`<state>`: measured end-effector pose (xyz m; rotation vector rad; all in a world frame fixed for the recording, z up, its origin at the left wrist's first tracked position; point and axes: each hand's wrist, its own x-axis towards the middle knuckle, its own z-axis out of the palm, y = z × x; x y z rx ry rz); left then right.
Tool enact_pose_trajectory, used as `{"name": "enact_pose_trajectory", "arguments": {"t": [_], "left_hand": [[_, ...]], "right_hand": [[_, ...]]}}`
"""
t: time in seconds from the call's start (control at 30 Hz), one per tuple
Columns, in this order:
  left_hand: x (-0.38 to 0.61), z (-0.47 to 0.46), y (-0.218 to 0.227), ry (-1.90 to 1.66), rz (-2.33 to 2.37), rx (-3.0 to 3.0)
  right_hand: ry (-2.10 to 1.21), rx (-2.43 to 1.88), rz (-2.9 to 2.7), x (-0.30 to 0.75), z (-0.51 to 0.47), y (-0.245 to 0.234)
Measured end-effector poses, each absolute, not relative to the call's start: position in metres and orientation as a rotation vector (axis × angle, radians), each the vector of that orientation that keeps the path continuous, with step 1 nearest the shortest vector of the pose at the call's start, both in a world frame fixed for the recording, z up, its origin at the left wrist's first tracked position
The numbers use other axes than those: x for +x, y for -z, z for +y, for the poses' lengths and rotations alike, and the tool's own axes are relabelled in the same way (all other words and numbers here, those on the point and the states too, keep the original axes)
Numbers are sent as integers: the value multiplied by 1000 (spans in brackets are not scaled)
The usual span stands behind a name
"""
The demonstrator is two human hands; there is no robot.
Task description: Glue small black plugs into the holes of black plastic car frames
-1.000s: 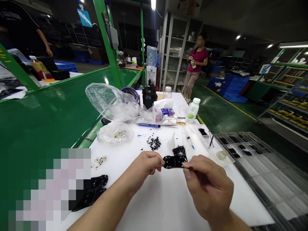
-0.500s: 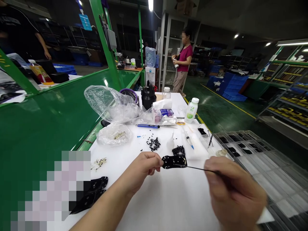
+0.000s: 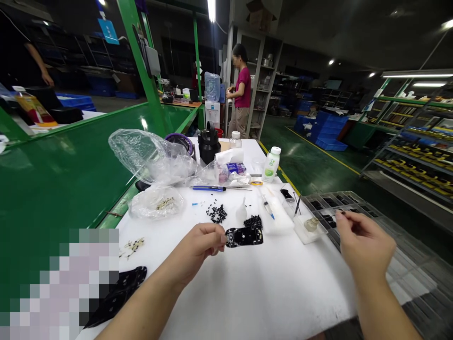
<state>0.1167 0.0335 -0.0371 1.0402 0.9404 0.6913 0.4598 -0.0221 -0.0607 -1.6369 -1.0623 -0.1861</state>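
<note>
My left hand [image 3: 198,250] grips the end of a flat, perforated black plate [image 3: 244,236], which is held just above the white table [image 3: 269,288]. My right hand [image 3: 364,241] is off to the right, pinching a thin black rod [image 3: 325,217]. The rod's far end reaches towards a small glass jar [image 3: 311,225] standing in a clear plastic tray [image 3: 306,233]. Just beyond the plate lies a heap of small black parts [image 3: 253,221]. A second heap [image 3: 216,213] sits further left. A syringe [image 3: 268,208] lies near the tray.
A crumpled plastic bag [image 3: 150,158] and a small bag of parts [image 3: 155,204] lie at the table's far left. Black plates [image 3: 116,295] rest at lower left. A grey parts tray [image 3: 336,208] adjoins the right edge. A person in a red shirt [image 3: 241,89] stands beyond the table.
My right hand has moved right, away from the black plate, taking the rod towards the glass jar. My left hand still holds the plate. The whole view has swung as my head turned.
</note>
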Motion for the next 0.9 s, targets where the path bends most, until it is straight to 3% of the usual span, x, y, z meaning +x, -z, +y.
{"name": "enact_pose_trajectory", "arguments": {"t": [0.13, 0.23, 0.3, 0.43, 0.6, 0.9], "left_hand": [[115, 35, 41, -720, 903, 1066], [114, 37, 46, -771, 881, 1085], [113, 38, 48, -817, 864, 1063], [112, 39, 49, -889, 859, 1010], [113, 41, 49, -865, 1026, 1188], [112, 41, 49, -885, 1096, 1231]], "right_hand": [[-39, -1777, -1125, 442, -24, 55], [193, -1310, -1029, 406, -28, 33], [104, -1065, -1319, 380, -24, 20], [-460, -901, -1839, 342, 4, 25], [-986, -932, -1639, 319, 22, 67], [-912, -1032, -1539, 320, 16, 67]]}}
